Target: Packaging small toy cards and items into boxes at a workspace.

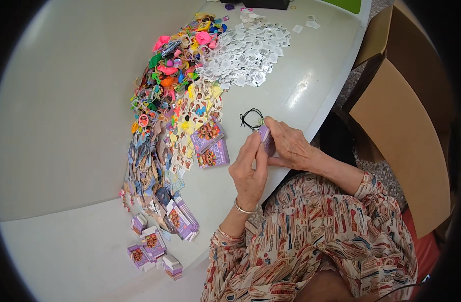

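Observation:
Both hands are closed on a small purple box [265, 136] at the near edge of the table. My left hand [249, 171] pinches its left side with the fingertips. The fingers of my right hand [291, 144] wrap round its other side and hide much of it. Just beyond the fingertips a loop of black cord [244, 121] lies on the table, with something small and green at its near end, close to the box. To the left of my left hand, two purple printed boxes [210, 156] lie partly overlapping.
Left lies a long heap of colourful small toys [170, 68], with printed stickers [203, 105] beside it. Farther back spreads a pile of small white packets [245, 53]. Flat box blanks [182, 220] and several small boxes [152, 241] sit near left. An open cardboard carton [399, 116] stands right.

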`<action>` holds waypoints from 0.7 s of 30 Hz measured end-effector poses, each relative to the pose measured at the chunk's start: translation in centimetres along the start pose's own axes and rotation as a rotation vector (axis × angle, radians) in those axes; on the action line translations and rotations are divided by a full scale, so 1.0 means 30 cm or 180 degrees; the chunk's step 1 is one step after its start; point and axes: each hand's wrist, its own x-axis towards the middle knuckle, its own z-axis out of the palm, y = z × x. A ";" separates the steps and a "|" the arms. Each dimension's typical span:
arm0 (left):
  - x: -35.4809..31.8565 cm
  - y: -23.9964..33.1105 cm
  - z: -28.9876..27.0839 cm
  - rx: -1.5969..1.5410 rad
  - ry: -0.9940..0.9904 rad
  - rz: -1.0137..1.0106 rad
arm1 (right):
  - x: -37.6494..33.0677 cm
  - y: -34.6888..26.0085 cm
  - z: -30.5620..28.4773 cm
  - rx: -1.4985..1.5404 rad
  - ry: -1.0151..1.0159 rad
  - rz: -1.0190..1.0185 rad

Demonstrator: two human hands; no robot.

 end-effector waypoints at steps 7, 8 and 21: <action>-0.001 -0.012 -0.005 0.0111 0.0091 0.0065 | 0.089 0.041 -0.130 0.1021 -0.0733 0.0059; 0.000 -0.011 -0.006 0.0096 0.0083 0.0069 | 0.099 0.052 -0.139 0.1009 -0.0730 0.0073; -0.020 0.006 -0.011 0.0616 -0.0159 0.0695 | 0.121 0.077 -0.187 0.0003 -0.0588 -0.1452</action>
